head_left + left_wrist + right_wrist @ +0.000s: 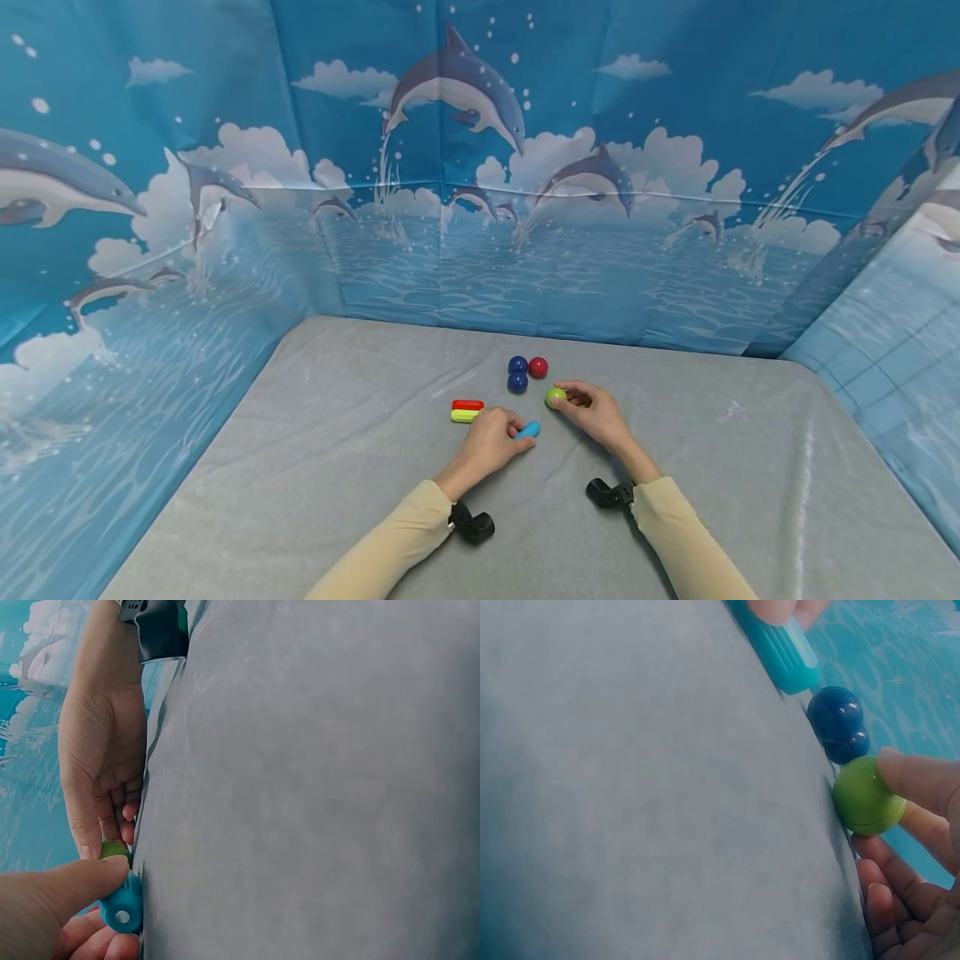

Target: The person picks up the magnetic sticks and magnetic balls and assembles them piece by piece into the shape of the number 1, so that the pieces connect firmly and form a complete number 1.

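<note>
My left hand [491,438] pinches a stubby light-blue ridged stick [529,429] between thumb and fingers, low over the cloth. In the left wrist view, the round end of the blue stick [122,911] shows a white dot. To the right, my right hand [597,417] holds a green ball [555,397] by thumb and fingertips. Close up in the right wrist view, the green ball [868,796] is smooth and glossy and appears to touch the cloth. Beside the left hand lie a red stick [468,405] and a yellow stick [464,416], the yellow one partly hidden.
Beyond the hands sit two dark blue balls [517,382], one behind the other, with a red ball [538,367] to their right. Grey cloth [360,467] covers the table. Dolphin-printed curtains [480,250] enclose its back and sides. Each wrist wears a black camera [474,527].
</note>
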Motion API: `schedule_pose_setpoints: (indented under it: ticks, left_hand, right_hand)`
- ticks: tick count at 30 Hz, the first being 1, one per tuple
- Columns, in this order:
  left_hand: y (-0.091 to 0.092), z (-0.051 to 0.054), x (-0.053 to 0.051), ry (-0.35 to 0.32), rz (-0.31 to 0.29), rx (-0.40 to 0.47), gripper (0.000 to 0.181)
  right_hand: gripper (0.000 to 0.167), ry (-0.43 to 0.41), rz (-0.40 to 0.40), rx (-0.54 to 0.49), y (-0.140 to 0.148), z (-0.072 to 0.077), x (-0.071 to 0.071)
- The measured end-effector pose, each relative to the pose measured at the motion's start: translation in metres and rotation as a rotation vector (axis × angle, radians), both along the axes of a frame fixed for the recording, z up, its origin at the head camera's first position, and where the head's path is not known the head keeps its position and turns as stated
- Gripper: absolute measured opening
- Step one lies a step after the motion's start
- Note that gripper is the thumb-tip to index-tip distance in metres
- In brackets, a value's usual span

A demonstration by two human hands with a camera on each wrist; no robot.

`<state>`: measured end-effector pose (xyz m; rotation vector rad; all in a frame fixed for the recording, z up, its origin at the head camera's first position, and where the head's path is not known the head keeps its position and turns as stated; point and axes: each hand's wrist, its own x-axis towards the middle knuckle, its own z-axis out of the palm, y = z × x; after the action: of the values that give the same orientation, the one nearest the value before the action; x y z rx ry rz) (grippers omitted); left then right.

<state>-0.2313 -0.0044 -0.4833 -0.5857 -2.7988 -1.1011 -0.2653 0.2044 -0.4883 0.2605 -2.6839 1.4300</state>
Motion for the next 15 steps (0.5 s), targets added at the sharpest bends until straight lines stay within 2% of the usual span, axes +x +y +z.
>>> schedule_pose_setpoints:
  ticks: [15]
  left_hand:
    - [0.0050,-0.0016,-0.0020,0.017,0.012,0.021,0.022]
  right_hand:
    - [0.039,-0.026,0.015,-0.027,0.0008,0.0000,0.0007]
